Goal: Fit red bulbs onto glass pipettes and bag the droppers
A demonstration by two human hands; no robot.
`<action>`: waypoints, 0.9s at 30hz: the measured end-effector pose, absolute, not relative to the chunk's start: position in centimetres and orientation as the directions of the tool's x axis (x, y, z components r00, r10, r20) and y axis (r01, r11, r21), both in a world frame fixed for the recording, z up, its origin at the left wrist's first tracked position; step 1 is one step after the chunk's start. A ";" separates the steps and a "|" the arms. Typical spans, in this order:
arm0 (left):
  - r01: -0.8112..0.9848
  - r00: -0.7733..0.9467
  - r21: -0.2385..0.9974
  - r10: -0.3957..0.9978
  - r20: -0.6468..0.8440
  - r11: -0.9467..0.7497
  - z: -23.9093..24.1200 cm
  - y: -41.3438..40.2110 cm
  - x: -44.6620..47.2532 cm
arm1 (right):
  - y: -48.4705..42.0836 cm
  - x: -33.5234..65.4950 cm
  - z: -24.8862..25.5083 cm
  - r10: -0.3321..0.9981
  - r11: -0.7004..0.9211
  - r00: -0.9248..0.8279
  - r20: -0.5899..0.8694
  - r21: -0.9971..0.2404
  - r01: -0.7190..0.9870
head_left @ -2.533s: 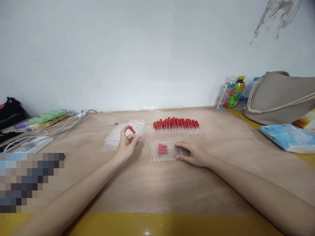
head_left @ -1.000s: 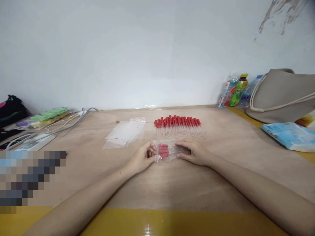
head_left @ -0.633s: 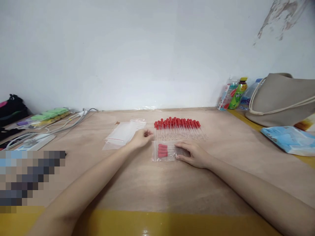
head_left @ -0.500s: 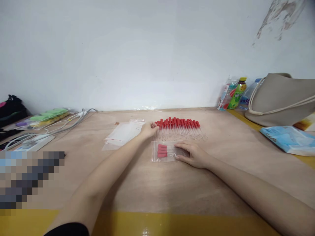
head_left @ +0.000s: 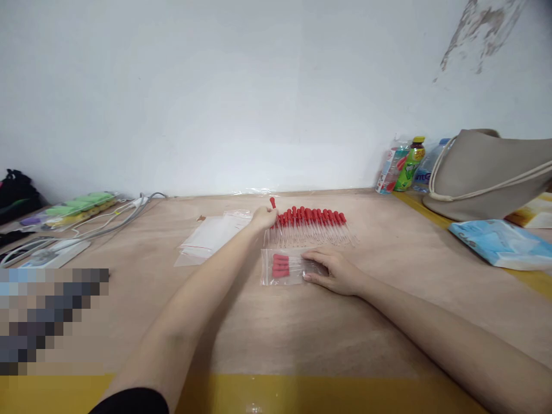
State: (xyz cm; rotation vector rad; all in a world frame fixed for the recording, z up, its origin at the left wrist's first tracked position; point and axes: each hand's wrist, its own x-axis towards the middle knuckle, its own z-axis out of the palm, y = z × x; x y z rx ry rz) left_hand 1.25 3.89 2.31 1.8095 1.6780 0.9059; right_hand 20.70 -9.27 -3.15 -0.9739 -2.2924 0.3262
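One red-capped dropper [head_left: 272,203] pinched in your left hand [head_left: 263,218]; your right hand [head_left: 332,269] flat, pressing clear bag [head_left: 282,267] on desk [head_left: 276,328]. Bottle labels [head_left: 403,167] unreadable.

Matt wooden table [head_left: 302,333], clear glossy plastic bag [head_left: 287,267], red rubber-topped droppers [head_left: 313,221].

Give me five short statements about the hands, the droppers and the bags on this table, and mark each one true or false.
1. The left hand pinches a red-capped dropper at the left end of the row of droppers. True.
2. The right hand is lifted clear of the table. False: it rests flat on the filled bag.
3. The filled bag holds droppers with red caps. True.
4. The stack of empty bags lies right of the row. False: it lies left.
5. The bottles stand by the wall, beside the beige handbag. True.
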 end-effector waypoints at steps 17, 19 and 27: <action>0.035 0.038 0.972 0.973 0.229 -0.231 -1.7 -8.8 -6.8 | -9.3 20.8 -3.2 0.724 0.690 -0.539 0.431 -0.437 0.578; 0.034 0.064 0.976 0.975 0.214 -0.217 -1.8 -9.1 -6.4 | -9.2 20.8 -3.2 0.726 0.687 -0.537 0.429 -0.442 0.576; 0.170 0.098 0.957 0.971 0.220 -0.234 -1.9 -9.7 -7.1 | -9.1 20.8 -3.3 0.718 0.696 -0.546 0.431 -0.433 0.573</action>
